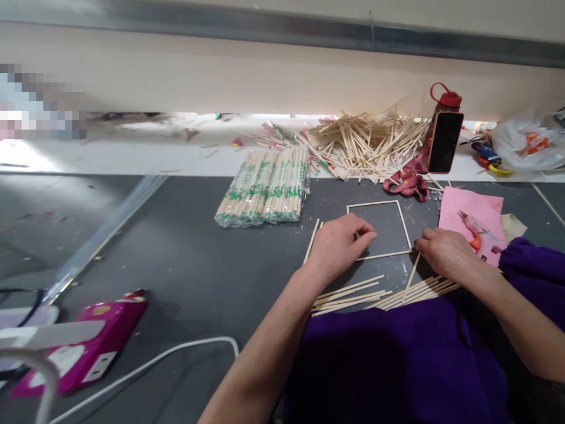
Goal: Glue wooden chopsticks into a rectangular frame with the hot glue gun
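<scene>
A square frame of thin wooden sticks (404,227) lies on the dark table, its left side partly hidden by my left hand (338,244). That hand is curled, thumb and forefinger close together over the square; whatever they may hold does not show. At the square's near right corner is my right hand (445,250), fingers closed on the upper end of a wooden stick (412,277). The stick slants down toward me across loose sticks (426,291) along the table edge. More loose sticks (348,297) lie below my left hand.
Wrapped chopstick bundles (265,188) lie behind on the left, a stick heap (371,138) at the back. A phone (440,143) leans on a red-capped bottle (450,100). Pliers (474,227) rest on pink paper (492,206). A magenta power strip (110,318) and white cable (176,346) are left.
</scene>
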### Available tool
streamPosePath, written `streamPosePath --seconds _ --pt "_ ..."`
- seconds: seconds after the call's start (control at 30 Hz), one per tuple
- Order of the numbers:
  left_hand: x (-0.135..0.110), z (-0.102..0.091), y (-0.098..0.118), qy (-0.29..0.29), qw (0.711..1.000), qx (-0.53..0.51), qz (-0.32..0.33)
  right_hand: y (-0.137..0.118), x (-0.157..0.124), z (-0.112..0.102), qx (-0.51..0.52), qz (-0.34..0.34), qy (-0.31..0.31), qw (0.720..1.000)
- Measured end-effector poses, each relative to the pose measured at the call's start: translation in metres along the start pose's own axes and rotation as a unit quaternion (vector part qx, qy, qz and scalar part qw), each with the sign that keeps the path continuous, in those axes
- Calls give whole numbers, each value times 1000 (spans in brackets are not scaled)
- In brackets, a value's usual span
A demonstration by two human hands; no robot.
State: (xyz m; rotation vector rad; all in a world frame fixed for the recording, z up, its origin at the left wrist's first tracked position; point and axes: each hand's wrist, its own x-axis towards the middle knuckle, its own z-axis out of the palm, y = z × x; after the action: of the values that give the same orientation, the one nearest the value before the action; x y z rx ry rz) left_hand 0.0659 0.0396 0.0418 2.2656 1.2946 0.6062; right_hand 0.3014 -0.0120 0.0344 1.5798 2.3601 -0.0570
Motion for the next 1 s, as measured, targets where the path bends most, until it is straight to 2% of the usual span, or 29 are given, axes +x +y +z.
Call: streamPosePath --seconds 0.17,0.27,0.37,0.47,0.67,0.83,1.0 --pt "-13 -3 -4 -6 998 33 -53 -8 -19 0 23 -57 -6 998" --pt "-22 -7 -10 -19 990 77 -118 -9 -22 0 41 -40 5 998" --pt "-34 -9 -17 -20 979 100 -179 -8 -15 8 47 14 78 996" --pt "-47 -6 -22 -21 972 102 -212 -8 -6 20 57 5 149 987" --pt "-58 12 -26 -48 976 81 -195 -20 1 39 63 -13 212 975" --pt "-55 28 -27 -18 984 75 -158 -23 3 45 72 -1 227 971" --pt "-55 33 -28 6 984 93 -150 -21 4 48 92 -8 226 970"
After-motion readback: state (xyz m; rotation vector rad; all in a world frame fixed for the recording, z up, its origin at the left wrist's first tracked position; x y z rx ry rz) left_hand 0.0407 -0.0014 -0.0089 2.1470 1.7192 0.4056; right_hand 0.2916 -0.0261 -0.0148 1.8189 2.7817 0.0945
